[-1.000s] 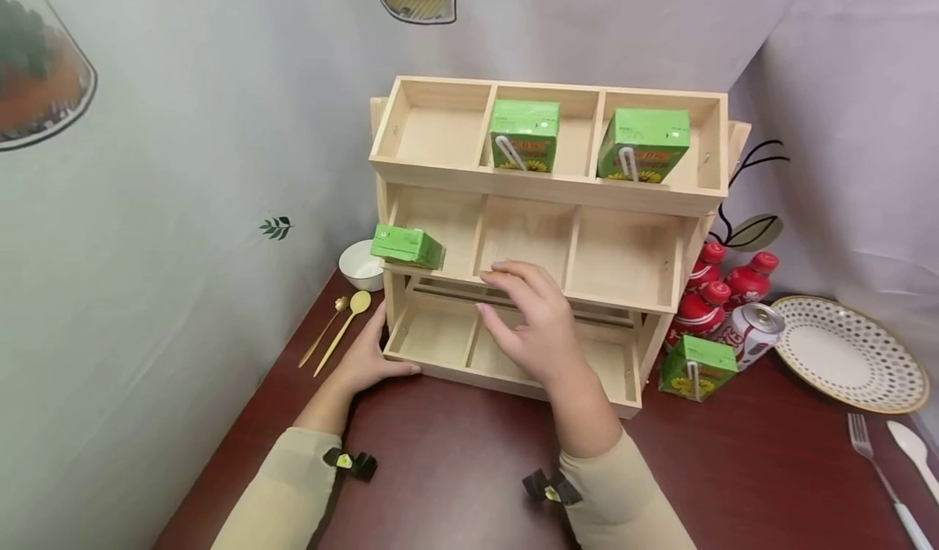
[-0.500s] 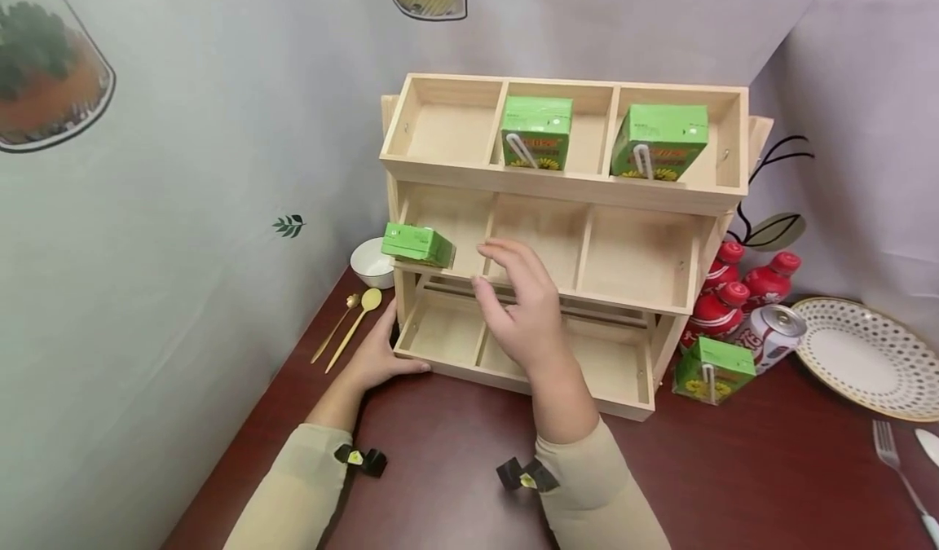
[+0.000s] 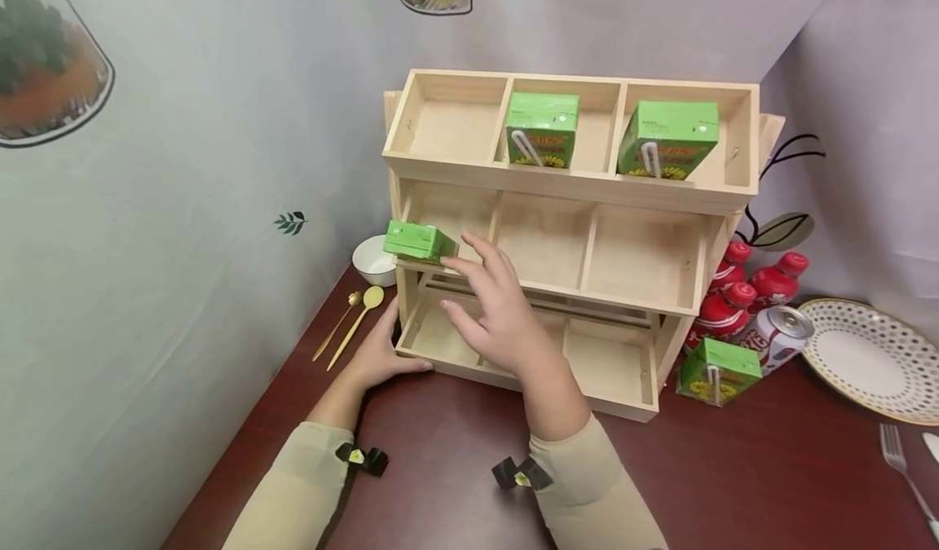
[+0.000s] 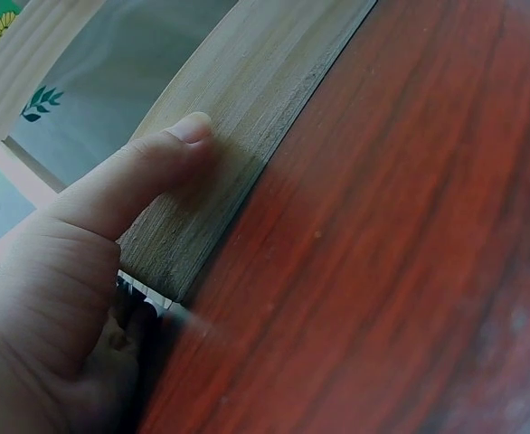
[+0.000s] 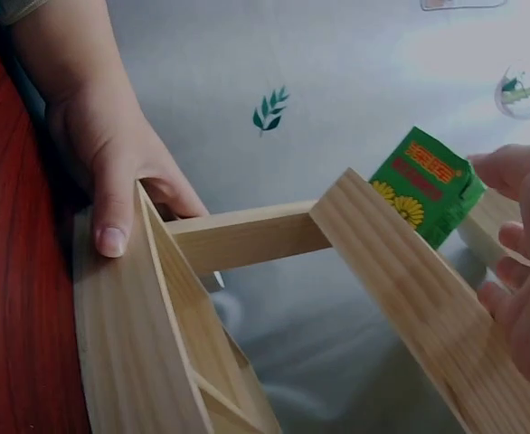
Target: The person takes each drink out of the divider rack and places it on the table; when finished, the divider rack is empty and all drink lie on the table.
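A three-tier wooden shelf rack (image 3: 543, 183) stands on the table. My left hand (image 3: 377, 354) grips its lower left corner, thumb on the front board (image 4: 220, 136) of the bottom tier and fingers round the side. My right hand (image 3: 499, 310) is raised before the middle tier, fingers loosely bent with nothing in them. Its fingertips are right at a green drink carton (image 3: 418, 242), which leans in the left compartment of that tier; the right wrist view shows the carton's (image 5: 428, 185) yellow-flower front. Two more green cartons stand in the top tier, in the middle (image 3: 543, 130) and right (image 3: 669, 140) compartments.
Right of the rack are another green carton (image 3: 719, 372), red-capped bottles (image 3: 722, 312), a can (image 3: 778, 338), a dotted plate (image 3: 822, 330) and a fork (image 3: 893, 451). On the left lie a white bowl (image 3: 374, 262) and two gold spoons (image 3: 372, 297). A curtain-like wall (image 3: 183, 167) stands close behind.
My right hand has moved left, from before the middle compartment to the carton in the left one. My left hand keeps its hold on the rack. The head view has shifted slightly.
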A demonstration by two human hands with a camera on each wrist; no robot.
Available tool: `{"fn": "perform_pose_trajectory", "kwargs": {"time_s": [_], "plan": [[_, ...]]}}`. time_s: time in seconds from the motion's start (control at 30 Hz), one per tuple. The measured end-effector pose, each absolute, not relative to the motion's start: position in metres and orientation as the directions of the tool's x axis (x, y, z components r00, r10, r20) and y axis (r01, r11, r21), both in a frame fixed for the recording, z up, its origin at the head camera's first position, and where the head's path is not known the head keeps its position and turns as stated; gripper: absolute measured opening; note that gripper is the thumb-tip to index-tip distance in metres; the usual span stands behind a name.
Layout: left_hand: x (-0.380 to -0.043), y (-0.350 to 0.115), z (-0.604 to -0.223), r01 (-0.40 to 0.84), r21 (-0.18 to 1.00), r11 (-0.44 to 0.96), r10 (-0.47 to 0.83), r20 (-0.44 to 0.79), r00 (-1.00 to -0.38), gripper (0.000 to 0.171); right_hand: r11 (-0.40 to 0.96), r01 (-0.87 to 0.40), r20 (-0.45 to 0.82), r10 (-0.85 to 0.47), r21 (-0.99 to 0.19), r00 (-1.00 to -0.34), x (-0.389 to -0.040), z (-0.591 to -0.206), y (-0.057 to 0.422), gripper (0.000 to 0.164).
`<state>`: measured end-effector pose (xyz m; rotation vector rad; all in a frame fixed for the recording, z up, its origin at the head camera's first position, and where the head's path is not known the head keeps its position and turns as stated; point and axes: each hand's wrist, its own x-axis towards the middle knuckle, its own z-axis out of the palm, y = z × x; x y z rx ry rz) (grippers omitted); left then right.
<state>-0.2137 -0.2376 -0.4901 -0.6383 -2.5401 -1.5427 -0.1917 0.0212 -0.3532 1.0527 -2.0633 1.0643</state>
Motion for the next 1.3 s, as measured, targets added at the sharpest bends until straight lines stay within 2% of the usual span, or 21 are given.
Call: {"fn": "perform_pose_trajectory", "kwargs": {"time_s": [0.27,0.47,0.83,1.1,1.3], "plan": [[-0.202,-0.228,-0.470,0.429,0.827,0.362,0.324,0.320,-0.890,0.127,0.390,-0.792,0.755,-0.288,-0.469,-0.589,-0.193,-0.349,0.014,0.058],[-0.204,-0.228,-0.466,0.446,0.820,0.359,0.325,0.338,-0.883,0.126,0.419,-0.785,0.750,-0.293,-0.456,-0.592,-0.205,-0.335,0.002,0.063],[-0.206,-0.228,-0.464,0.447,0.821,0.354,0.326,0.339,-0.882,0.125,0.562,-0.712,0.689,-0.312,-0.422,-0.654,-0.218,-0.329,-0.016,0.064],[-0.204,-0.231,-0.469,0.424,0.834,0.352,0.322,0.318,-0.892,0.127,0.573,-0.703,0.687,-0.304,-0.421,-0.660,-0.218,-0.333,-0.019,0.054],[-0.203,-0.230,-0.469,0.409,0.841,0.353,0.311,0.307,-0.900,0.126,0.533,-0.742,0.741,-0.281,-0.407,-0.609,-0.215,-0.338,-0.014,0.050]]}}
